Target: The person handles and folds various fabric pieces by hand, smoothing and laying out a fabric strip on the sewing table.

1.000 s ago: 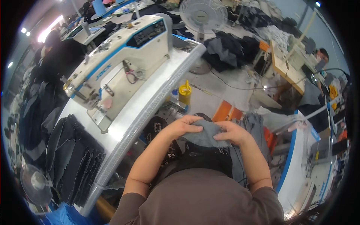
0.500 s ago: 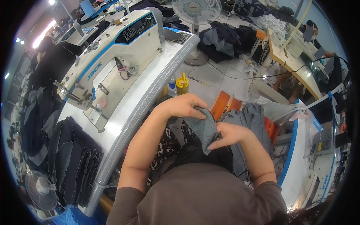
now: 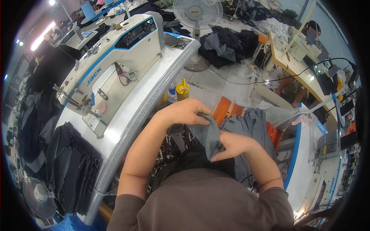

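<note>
Above my lap, a small grey denim piece (image 3: 206, 135) is stretched between my two hands. My left hand (image 3: 190, 112) pinches its upper edge between thumb and fingers. Lower down, my right hand (image 3: 235, 145) grips the piece near its pointed bottom end, the thumb lying along that corner. Beside my right hand, a pile of grey denim pieces (image 3: 250, 129) lies over an orange slatted seat (image 3: 227, 109). To my left stands a white and blue sewing machine (image 3: 111, 61) on its table, apart from both hands.
A stack of dark denim pieces (image 3: 75, 169) lies on the left table end. Beyond my hands stand a yellow tumbler (image 3: 182, 91) and a pedestal fan (image 3: 197, 15). Another machine table (image 3: 295, 154) edges in at right. A cable (image 3: 266, 82) crosses the floor; a co-worker sits at far right.
The view has shifted slightly. Both hands keep hold of the denim piece, which has moved only a little; nothing has been let go.
</note>
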A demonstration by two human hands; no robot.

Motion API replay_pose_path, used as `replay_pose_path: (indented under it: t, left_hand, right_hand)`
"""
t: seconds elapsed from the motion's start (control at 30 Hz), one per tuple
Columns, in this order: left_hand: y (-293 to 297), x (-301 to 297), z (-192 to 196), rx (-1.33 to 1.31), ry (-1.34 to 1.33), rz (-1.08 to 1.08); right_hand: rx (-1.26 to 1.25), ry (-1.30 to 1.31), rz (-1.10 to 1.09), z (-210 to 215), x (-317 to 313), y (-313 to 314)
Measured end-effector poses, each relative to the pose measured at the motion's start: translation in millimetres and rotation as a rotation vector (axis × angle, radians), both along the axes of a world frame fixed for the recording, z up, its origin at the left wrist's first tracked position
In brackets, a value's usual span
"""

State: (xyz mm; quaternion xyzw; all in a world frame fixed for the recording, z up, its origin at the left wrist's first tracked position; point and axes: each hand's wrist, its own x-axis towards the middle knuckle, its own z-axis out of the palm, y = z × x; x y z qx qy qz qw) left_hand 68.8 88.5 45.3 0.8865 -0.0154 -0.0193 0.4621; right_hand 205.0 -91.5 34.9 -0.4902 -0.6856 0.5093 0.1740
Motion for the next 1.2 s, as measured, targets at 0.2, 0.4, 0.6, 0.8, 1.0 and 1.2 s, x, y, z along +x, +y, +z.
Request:
replay_pose_path:
  t: [0.2,0.4,0.6,0.8,1.0,1.2]
  left_hand:
    - [-1,0,7,0.056,-0.008,0.028]
    - [1,-2,5,0.069,-0.123,0.095]
    - [-36,-1,-17,0.197,-0.535,0.398]
    - [-111,5,-24,0.365,-0.618,0.334]
    - [-81,0,-20,-0.193,-0.439,0.601]
    - [-71,9,-24,-0.113,-0.482,0.578]
  right_hand:
    - [0.073,0.003,-0.021,-6,3,0]
    - [0.347,0.046,-0.064,1,13,-2]
    - [0.867,-0.062,-0.919,7,40,5]
    - [1.292,-0.287,-1.031,-13,28,22]
    - [1.151,0.032,-0.987,-24,17,19]
    - [1.168,0.053,-0.864,-18,10,22]
